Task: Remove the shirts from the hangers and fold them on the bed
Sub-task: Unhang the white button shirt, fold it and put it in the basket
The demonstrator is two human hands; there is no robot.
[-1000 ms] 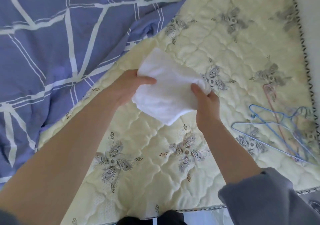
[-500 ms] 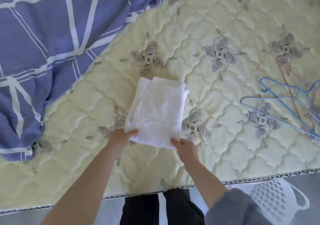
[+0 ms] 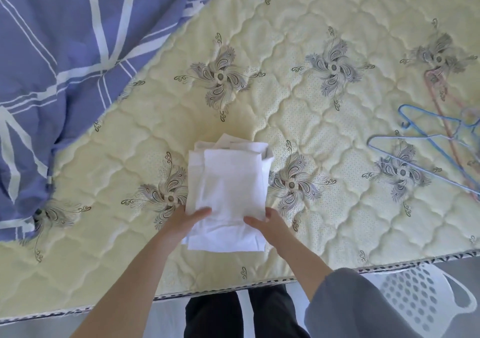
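Note:
A folded white shirt (image 3: 230, 181) lies in a neat stack on the cream quilted mattress (image 3: 324, 135), near its front edge. My left hand (image 3: 185, 219) holds the stack's near left corner, thumb on top. My right hand (image 3: 265, 224) holds the near right corner the same way. More white folded layers show under the top piece at the front and back. Several empty wire hangers, blue (image 3: 415, 150) and pink (image 3: 441, 104), lie in a loose pile at the right of the mattress.
A blue duvet (image 3: 65, 52) with white lines covers the mattress's left and far side. A white perforated laundry basket (image 3: 420, 298) stands on the floor at the lower right, below the mattress edge (image 3: 389, 262). My dark trouser legs show at the bottom.
The folded shirt, held up in the air a second ago, has come down onto the mattress near the front edge. Both hands stayed on its near corners.

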